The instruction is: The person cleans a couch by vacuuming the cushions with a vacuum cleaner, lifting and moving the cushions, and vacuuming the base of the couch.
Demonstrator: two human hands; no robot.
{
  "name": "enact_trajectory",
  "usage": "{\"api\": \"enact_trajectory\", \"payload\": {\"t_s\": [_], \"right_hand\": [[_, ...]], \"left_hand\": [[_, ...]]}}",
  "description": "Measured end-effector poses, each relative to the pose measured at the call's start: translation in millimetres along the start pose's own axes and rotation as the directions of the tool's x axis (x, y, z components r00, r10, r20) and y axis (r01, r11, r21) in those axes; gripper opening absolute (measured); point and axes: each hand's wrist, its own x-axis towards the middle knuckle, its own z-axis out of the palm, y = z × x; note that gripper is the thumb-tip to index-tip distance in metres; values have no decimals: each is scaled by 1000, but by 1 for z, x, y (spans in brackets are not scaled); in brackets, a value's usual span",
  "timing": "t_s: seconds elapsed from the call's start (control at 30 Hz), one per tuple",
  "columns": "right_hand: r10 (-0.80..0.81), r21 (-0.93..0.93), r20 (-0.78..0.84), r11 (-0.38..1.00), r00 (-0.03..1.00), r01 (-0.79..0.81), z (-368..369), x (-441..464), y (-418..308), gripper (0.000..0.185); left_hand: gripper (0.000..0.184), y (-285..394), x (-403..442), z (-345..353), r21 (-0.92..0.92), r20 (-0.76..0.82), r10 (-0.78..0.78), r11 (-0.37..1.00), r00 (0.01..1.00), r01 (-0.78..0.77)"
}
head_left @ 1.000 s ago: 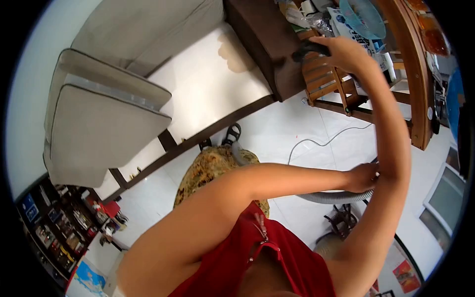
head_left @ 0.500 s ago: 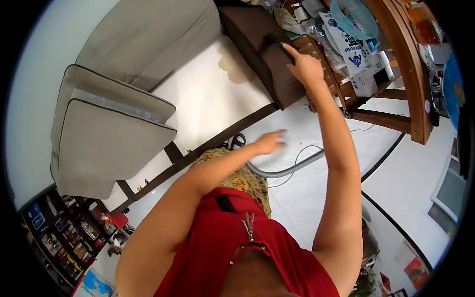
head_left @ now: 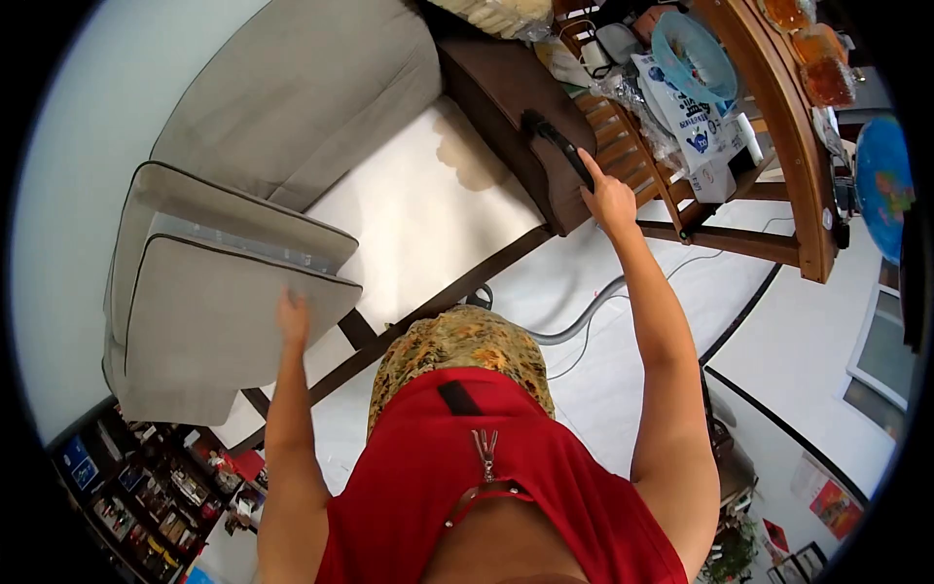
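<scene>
My right hand (head_left: pixel 611 202) is closed around the black handle of a vacuum cleaner (head_left: pixel 569 154). Its dark brush head (head_left: pixel 533 123) rests on the brown sofa armrest (head_left: pixel 511 83). A grey hose (head_left: pixel 584 319) curves over the floor and passes behind my right forearm. On the left, my left hand (head_left: pixel 293 319) is over the front grey seat cushion (head_left: pixel 214 321), smeared by motion; whether it touches the fabric I cannot tell. Another grey cushion (head_left: pixel 146 190) stands behind that one. The bared white sofa base (head_left: pixel 409 214) has a brownish stain.
A wooden table (head_left: pixel 812 195) on the right carries a blue basket (head_left: pixel 693 56), plastic bags (head_left: pixel 686 122) and jars (head_left: pixel 827 78). Filled shelves (head_left: pixel 146 496) stand at lower left. A thin cable (head_left: pixel 671 273) lies on the white floor (head_left: pixel 623 341).
My left hand has swung left from above the floor to the grey cushion. My right hand still grips the vacuum handle, its brush now more visible on the armrest. The view has shifted slightly.
</scene>
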Motion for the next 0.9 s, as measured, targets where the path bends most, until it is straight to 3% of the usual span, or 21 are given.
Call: {"api": "enact_trajectory", "payload": {"t_s": [0.07, 0.13, 0.2, 0.3, 0.4, 0.5, 0.53, 0.57, 0.67, 0.77, 0.8, 0.9], "right_hand": [[12, 2, 5, 1000, 1000, -12, -8, 0, -8, 81], [-28, 17, -45, 999, 999, 29, -30, 18, -35, 79], [-42, 46, -66, 998, 997, 45, -50, 50, -70, 75], [-86, 46, -55, 995, 995, 89, -48, 113, -110, 68], [-95, 19, -116, 995, 989, 98, -29, 157, -136, 64], [-65, -55, -14, 996, 998, 64, -1, 185, -134, 72], [-47, -41, 23, 998, 999, 48, 10, 186, -125, 72], [-34, -12, -31, 999, 999, 34, 13, 179, -119, 62], [21, 32, -23, 999, 1000, -20, 7, 140, -94, 67], [134, -9, 43, 991, 990, -134, -7, 94, -73, 74], [152, -19, 62, 988, 986, -151, -14, 79, -68, 74], [136, -59, 101, 990, 985, -131, -32, 54, -65, 76]], "left_hand": [[60, -4, 25, -53, 235, -218, 189, 962, 957, -137], [67, 28, 42, -114, 433, -388, 365, 883, 846, -182], [72, 50, 64, -160, 561, -429, 504, 799, 750, -215], [71, 76, 86, -202, 715, -428, 585, 685, 689, -139], [68, 90, 111, -235, 769, -445, 706, 617, 551, -169], [63, 102, 137, -265, 781, -467, 714, 609, 522, -134], [61, 106, 148, -274, 771, -481, 739, 613, 472, -173], [62, 103, 162, -283, 765, -475, 713, 624, 516, -157], [67, 84, 210, -306, 759, -471, 598, 650, 649, -48], [72, 66, 246, -318, 703, -421, 469, 710, 777, -48], [76, 59, 256, -323, 679, -351, 467, 724, 811, -123], [80, 41, 276, -316, 589, -288, 346, 799, 893, -120]]}}
